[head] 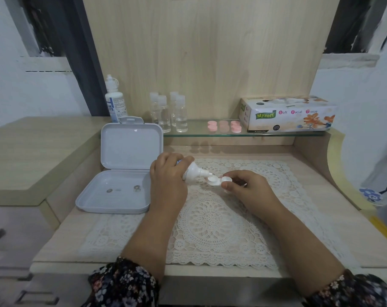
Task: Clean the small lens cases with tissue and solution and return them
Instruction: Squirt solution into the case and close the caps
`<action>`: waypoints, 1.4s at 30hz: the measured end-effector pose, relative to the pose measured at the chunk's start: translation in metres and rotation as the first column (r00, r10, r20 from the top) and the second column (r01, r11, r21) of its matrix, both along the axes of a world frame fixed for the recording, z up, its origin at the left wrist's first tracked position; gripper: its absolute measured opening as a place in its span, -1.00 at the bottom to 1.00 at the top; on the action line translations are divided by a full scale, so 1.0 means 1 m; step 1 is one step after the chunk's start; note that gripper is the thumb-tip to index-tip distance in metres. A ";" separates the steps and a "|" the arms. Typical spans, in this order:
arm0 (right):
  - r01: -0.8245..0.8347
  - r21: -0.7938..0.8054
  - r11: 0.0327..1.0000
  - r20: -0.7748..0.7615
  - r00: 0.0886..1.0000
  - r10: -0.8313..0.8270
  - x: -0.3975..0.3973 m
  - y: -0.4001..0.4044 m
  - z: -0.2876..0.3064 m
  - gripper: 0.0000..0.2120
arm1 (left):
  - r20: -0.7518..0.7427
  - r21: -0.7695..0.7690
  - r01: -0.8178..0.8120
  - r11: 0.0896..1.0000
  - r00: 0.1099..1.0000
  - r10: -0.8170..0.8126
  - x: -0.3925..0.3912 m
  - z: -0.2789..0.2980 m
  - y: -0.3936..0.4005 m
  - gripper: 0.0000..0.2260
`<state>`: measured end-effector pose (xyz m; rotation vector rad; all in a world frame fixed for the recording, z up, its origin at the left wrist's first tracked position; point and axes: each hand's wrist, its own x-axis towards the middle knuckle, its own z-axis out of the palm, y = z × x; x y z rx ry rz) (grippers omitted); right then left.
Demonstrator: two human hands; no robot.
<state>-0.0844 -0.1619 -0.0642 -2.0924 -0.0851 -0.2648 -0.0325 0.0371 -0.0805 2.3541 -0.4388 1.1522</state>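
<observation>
My left hand (168,173) grips a small white solution bottle (193,172), tipped so its nozzle points down onto a small white lens case (216,181). My right hand (245,187) pinches that case at its right well, just above the lace mat (212,218). The case's wells are uncovered. Pink lens cases (224,126) sit in a row on the glass shelf (276,134). A tissue box (287,114) stands on the shelf at the right.
An open white hinged box (121,173) lies left of the mat with a few small round items inside. A tall solution bottle (115,100) and several clear bottles (169,111) stand at the back on the shelf. Drawers lie at the lower left.
</observation>
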 end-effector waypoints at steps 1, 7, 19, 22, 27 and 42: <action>0.001 0.001 1.000 -0.002 1.000 -0.001 0.000 0.000 0.000 -0.83 | -0.002 -0.002 0.000 1.000 1.000 0.000 0.000 0.000 0.000 -0.43; -0.001 -0.005 1.000 -0.004 1.000 0.001 0.000 0.000 0.000 -0.82 | -0.023 -0.012 0.000 1.000 1.000 -0.001 0.000 0.000 0.000 -0.43; -0.029 0.039 0.999 -0.046 0.998 0.031 -0.003 0.002 0.003 -0.83 | -0.063 0.019 0.096 0.995 0.994 -0.095 -0.008 0.002 -0.010 -0.46; -0.041 0.077 0.996 -0.053 0.998 0.045 -0.003 0.003 0.005 -0.83 | -0.044 0.037 0.114 0.993 0.993 -0.112 -0.009 0.003 -0.011 -0.49; -0.046 0.096 0.994 -0.057 0.997 0.051 -0.004 0.004 0.005 -0.81 | -0.007 0.052 0.117 0.992 0.993 -0.117 -0.008 0.003 -0.010 -0.50; -0.055 0.074 0.996 -0.054 0.997 0.059 -0.004 0.005 0.005 -0.80 | 0.044 0.060 0.100 0.993 0.994 -0.103 -0.006 0.003 -0.010 -0.53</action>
